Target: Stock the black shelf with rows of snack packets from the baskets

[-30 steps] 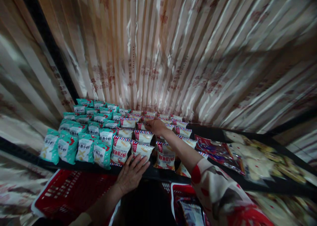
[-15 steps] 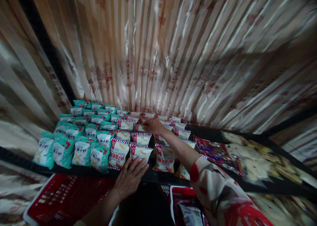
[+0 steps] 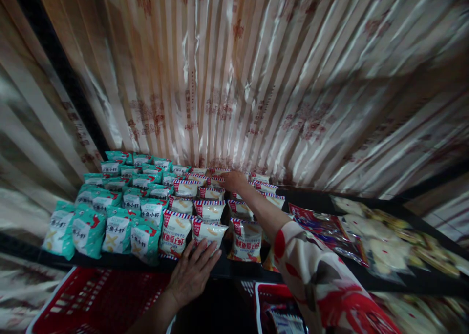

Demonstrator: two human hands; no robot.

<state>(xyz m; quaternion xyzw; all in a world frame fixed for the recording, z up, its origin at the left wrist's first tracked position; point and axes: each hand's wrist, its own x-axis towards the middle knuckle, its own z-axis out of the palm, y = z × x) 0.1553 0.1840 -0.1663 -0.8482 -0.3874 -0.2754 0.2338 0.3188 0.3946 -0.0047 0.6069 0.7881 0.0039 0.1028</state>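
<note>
My left hand rests with fingers spread against the lower front of a white snack bag at the shelf's front edge. Farther back, my right hand reaches over the rows of white bags with red lettering and striped top seams. Its fingertips are among the rear bags and partly hidden, so whether they grip one cannot be made out. Another white bag stands upright at the front, below my right forearm. To the left, several rows of teal snack bags stand close together.
Dark red packets and clear packs of pale round pieces lie on the black shelf to the right. Below it are a red basket and a second red basket holding packets. Striped foil sheeting hangs behind.
My right hand has moved slightly farther back and to the right over the white bags. My left hand stays at the same front bag. The view has shifted slightly.
</note>
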